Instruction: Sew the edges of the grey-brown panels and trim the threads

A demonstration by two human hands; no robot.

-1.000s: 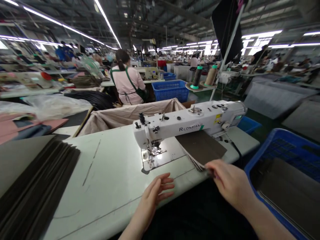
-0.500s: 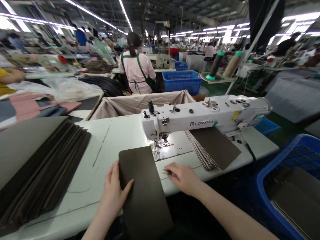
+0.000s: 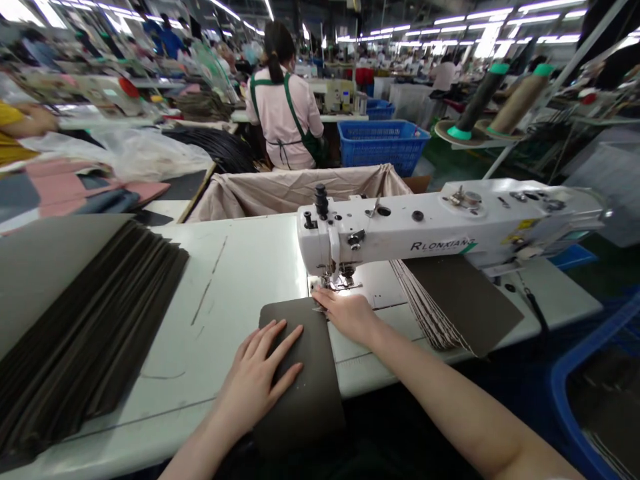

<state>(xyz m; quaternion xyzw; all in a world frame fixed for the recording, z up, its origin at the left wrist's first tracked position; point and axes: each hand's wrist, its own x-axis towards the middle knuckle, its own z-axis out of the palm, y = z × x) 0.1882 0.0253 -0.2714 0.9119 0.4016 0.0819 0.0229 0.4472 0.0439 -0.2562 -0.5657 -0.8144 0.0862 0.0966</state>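
My left hand lies flat on a dark grey-brown panel, fingers spread. The panel has rounded corners and hangs over the table's front edge. At its far right corner, my right hand is closed, with its fingertips right by the needle area of a white sewing machine. A small pointed metal tool, looking like thread snips, pokes out from under that hand; most of it is hidden. A stack of similar panels sits under the machine arm on the right.
A tall pile of dark pieces covers the table's left side. A blue basket with panels stands at lower right. Thread cones rise behind the machine. Beyond a cloth-lined bin, a person in a green apron faces away.
My right hand has moved forward and left to the needle area. My left hand has slid from the panel's left edge onto its top. The view has shifted, too.
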